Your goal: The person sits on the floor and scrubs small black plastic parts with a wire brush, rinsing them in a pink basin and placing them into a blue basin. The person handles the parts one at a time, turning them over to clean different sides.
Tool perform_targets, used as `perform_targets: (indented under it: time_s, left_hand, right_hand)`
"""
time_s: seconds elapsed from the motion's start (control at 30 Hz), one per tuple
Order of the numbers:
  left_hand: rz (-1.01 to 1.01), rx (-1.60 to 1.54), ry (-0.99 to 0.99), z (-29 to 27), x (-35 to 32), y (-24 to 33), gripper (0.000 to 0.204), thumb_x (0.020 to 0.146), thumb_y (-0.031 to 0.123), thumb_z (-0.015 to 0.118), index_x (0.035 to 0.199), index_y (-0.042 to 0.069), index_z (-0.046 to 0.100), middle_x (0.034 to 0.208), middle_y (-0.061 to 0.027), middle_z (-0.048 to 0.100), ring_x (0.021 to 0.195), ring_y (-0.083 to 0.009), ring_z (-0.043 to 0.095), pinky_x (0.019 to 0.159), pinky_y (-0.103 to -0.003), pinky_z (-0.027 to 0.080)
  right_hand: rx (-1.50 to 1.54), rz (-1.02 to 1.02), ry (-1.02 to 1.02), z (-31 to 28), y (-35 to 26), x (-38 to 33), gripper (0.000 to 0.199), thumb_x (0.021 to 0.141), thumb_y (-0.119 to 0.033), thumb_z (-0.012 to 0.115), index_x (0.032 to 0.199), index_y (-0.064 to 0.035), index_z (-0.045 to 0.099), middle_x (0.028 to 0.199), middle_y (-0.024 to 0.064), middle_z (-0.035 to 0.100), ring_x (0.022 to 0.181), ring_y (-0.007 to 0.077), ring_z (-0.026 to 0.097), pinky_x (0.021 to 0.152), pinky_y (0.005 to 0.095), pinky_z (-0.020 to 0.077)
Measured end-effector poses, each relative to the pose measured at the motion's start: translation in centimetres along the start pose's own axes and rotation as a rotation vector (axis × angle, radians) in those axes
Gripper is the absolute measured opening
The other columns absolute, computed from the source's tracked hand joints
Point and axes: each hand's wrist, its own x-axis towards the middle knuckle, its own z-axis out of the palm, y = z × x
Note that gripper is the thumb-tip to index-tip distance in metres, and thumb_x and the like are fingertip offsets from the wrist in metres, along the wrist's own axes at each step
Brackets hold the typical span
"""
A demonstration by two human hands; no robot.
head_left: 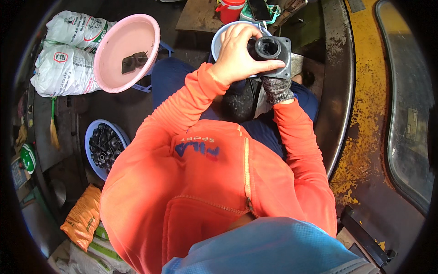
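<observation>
The person sits with both hands raised over the lap, working on a grey square-flanged metal housing (pixel 273 52) with a round black bore in its middle. The left hand (pixel 237 55), bare, wraps over the housing's left side, its grip clamped on the part with the thumb along the lower edge. The right hand (pixel 277 89), in a dark knitted glove, supports the housing from below; its fingers are hidden behind the part, so I cannot tell how that grip stands. The housing hangs just above a pale blue bowl (pixel 219 39). Judging by this, the step in hand is fitting or checking the bore. The next move likely calls for a steady hold underneath. A blue basket of black parts (pixel 104 147) sits at the person's left, near a pink basin (pixel 127 50).
</observation>
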Motion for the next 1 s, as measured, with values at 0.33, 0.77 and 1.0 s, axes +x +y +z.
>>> perform_targets:
  time_s: [0.33, 0.77, 1.0]
  left_hand:
    - [-0.252, -0.525, 0.106, 3.8, -0.6, 1.0, 0.044, 0.069, 0.013, 0.084, 0.104, 0.002, 0.061, 0.105, -0.0054, 0.064, 0.094, -0.0105, 0.059, 0.084, -0.026, 0.048]
    - [-0.278, -0.722, -0.129, 2.2, 0.2, -0.3, 0.045, 0.065, 0.021, 0.082, 0.102, 0.004, 0.064, 0.102, -0.0065, 0.068, 0.091, -0.0152, 0.064, 0.083, -0.029, 0.05]
    - [-0.146, -0.863, -0.535, 0.5, 1.0, -1.6, 0.03, 0.071, 0.004, 0.075, 0.095, 0.005, 0.058, 0.12, -0.0104, 0.063, 0.111, -0.0173, 0.055, 0.097, -0.033, 0.041]
  right_hand:
    - [-0.663, -0.279, 0.014, 0.9, -2.1, -0.9, 0.016, 0.09, -0.019, 0.055, 0.1, -0.0071, 0.056, 0.093, 0.0058, 0.062, 0.085, 0.0205, 0.061, 0.073, 0.033, 0.0477]
    - [-0.368, -0.101, -0.302, -1.1, -1.9, -0.1, 0.034, 0.075, -0.009, 0.07, 0.106, -0.0061, 0.057, 0.097, 0.0054, 0.062, 0.091, 0.0197, 0.06, 0.079, 0.0333, 0.0484]
    - [-0.262, 0.078, -0.597, -2.4, -2.9, -0.6, 0.046, 0.073, -0.011, 0.072, 0.115, -0.0065, 0.054, 0.107, 0.0067, 0.06, 0.1, 0.0212, 0.059, 0.085, 0.0344, 0.0477]
